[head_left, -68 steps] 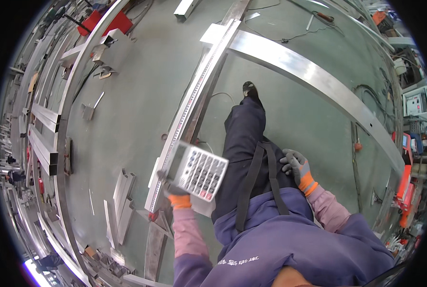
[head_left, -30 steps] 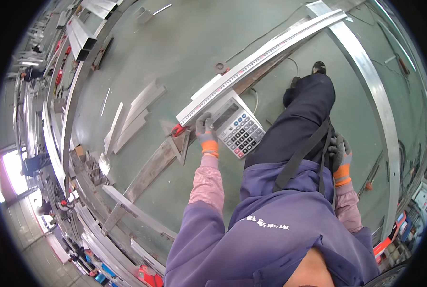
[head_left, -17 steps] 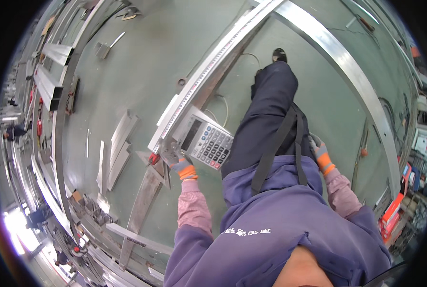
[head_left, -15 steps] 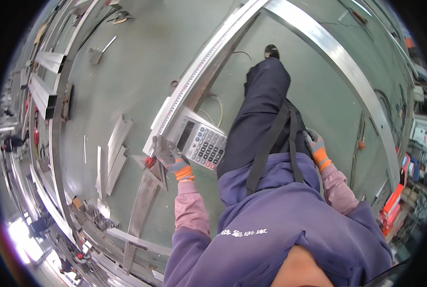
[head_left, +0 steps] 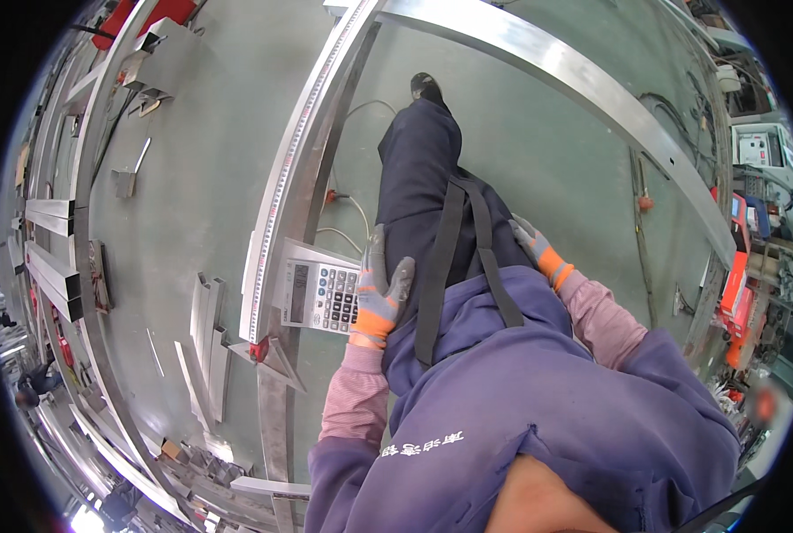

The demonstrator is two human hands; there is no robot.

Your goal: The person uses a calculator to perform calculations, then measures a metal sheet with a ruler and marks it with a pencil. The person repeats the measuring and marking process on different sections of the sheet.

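Your left hand (head_left: 378, 293), in a grey glove with an orange cuff, is over the near end of the calculator (head_left: 321, 293), its fingers unfolded and the thumb spread well away from them, gripping nothing; some of the keys are hidden behind it, and you cannot tell from here whether it touches them. The calculator lies face up over the dark beam (head_left: 277, 426), just right of the long measuring strip (head_left: 287, 169), with its screen toward the strip. Your right hand (head_left: 540, 249) is beside your hip, well apart from the calculator; how far its fingers are bent cannot be told. Your leg (head_left: 418, 169) fills the space right of the calculator, between it and your right hand, and a thin cable (head_left: 361, 218) loops between beam and leg. At the strip's lower end are a red clip (head_left: 259, 349) and a metal triangle (head_left: 276, 364) lying across the beam. Farther left, metal offcuts (head_left: 205, 346) lie on the green floor (head_left: 236, 151), with square tubes (head_left: 54, 280) beyond. A broad, shiny metal bar (head_left: 583, 80) crosses ahead of your shoe (head_left: 426, 86) and runs down the right side.
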